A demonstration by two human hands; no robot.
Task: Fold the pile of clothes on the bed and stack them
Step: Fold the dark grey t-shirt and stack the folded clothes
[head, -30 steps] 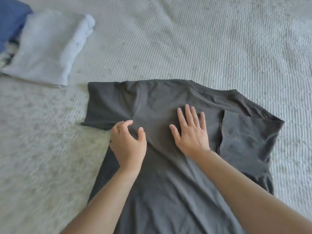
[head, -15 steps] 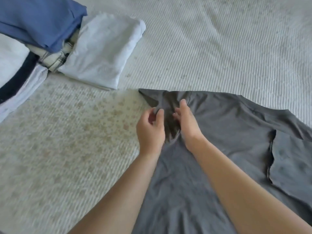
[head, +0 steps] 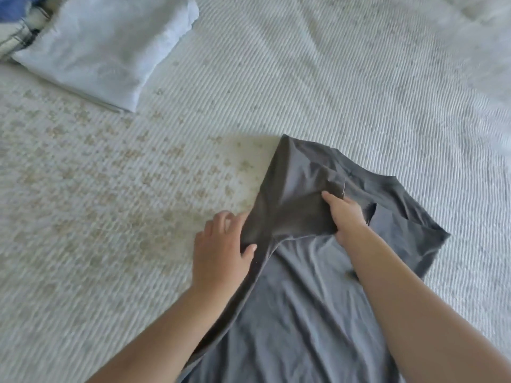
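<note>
Right now a grey shirt (head: 304, 313) lies spread on the bed (head: 304, 78), its left sleeve folded in over the body. Her left hand (head: 221, 247) pinches the folded edge between thumb and fingers. Her right hand (head: 345, 217) grips the sleeve fabric near the collar, fingers curled under it. Well apart, up left, sits a folded white garment (head: 105, 48) beside other clothes (head: 16, 23).
</note>
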